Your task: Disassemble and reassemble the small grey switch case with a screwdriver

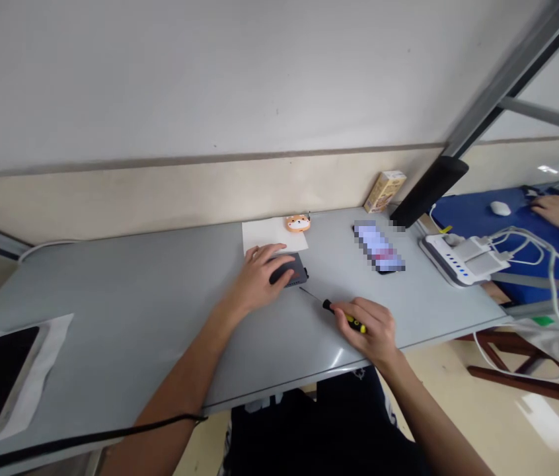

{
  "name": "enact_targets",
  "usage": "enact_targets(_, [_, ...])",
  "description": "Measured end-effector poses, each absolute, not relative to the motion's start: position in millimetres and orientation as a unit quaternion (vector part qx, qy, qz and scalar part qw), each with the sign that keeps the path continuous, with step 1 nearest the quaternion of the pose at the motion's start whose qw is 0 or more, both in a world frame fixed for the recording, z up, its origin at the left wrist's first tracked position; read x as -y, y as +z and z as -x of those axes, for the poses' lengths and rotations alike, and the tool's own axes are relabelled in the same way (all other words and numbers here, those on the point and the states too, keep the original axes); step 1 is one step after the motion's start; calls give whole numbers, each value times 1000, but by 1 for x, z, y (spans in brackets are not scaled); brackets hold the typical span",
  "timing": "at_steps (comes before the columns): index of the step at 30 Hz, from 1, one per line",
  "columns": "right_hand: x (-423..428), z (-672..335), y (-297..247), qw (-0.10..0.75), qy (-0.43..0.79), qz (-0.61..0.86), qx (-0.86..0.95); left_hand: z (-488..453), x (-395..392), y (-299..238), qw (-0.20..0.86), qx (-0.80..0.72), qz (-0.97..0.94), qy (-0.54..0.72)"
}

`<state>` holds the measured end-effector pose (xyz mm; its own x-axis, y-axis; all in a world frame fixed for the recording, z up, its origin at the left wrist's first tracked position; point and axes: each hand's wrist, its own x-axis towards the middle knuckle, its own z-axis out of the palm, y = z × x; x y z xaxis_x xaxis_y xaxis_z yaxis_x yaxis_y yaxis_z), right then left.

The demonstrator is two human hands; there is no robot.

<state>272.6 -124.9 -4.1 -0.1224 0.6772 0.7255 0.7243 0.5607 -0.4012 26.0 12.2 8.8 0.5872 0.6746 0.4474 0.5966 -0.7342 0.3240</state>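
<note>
Left hand (258, 277) splayed over dark-grey rectangular box (298, 268) between tabletop's (131, 297) front and back edges; probably rigid, light, grip by sides. Right hand (372, 325) grasps black-and-yellow screwdriver (328, 305) near front edge.

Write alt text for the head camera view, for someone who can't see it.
A person's left hand rests on a small dark box on a gray table while the right hand holds a screwdriver near it; a phone and power strip lie to the right.
</note>
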Motion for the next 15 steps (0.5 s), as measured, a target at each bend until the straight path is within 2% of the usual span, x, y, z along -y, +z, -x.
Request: enact_targets(15, [124, -273, -3, 467, -36, 491, 735, -30, -9, 3, 122, -333, -895, 271])
